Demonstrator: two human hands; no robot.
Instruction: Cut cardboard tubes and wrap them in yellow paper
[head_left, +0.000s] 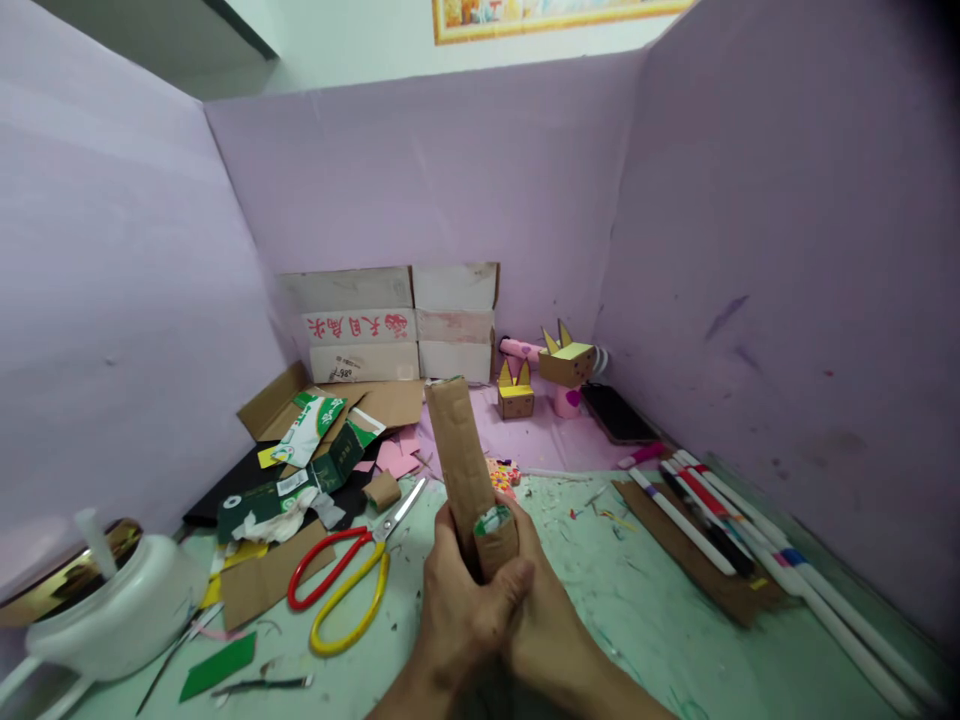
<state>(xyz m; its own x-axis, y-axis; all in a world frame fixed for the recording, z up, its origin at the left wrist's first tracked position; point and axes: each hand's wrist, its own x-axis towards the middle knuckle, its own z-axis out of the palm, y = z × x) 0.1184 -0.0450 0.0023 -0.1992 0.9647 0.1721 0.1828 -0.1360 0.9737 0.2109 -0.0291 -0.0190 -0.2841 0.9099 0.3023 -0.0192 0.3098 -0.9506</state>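
My left hand (463,595) and my right hand (536,570) close together around a folded brown cardboard piece near the front of the table. One part of this cardboard piece (459,440) rises as a long strip, leaning slightly left. Its shorter end, with a green printed inside, shows between my thumbs. The lower part is hidden in my palms. Left of my hands lie scissors (373,540) with one red and one yellow handle, their blades apart. A small curled cardboard piece (382,490) sits by the blade tips.
Cardboard and packaging scraps (330,460) pile up at left, behind a white pot (127,600). Two cardboard animal heads, one small (515,400) and one larger (568,365), stand at the back. A phone (619,413) and several markers (697,525) lie right. Purple panels (435,180) enclose the table.
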